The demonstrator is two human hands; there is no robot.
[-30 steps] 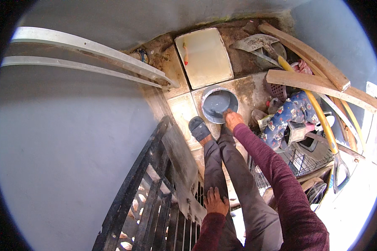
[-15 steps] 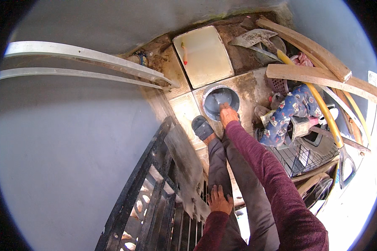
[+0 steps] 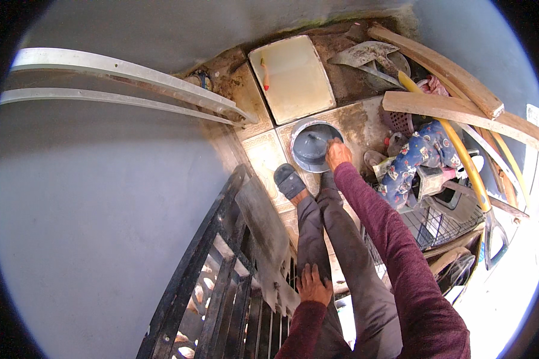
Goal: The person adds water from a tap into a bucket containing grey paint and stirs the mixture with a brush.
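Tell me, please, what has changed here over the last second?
The right hand has reached forward onto the near rim of the grey basin, which has not moved. The left hand stays resting on the thigh, and the cream tray lies as before.

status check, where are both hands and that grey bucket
Right hand down on rim of grey bucket, grip unclear. Left hand flat on left thigh, holding nothing. Bucket upright on tiled floor; slippered foot beside it.

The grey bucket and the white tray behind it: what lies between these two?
Nothing: in the head view only bare, dirty floor tile separates the grey bucket, touched by the right hand, from the white tray.
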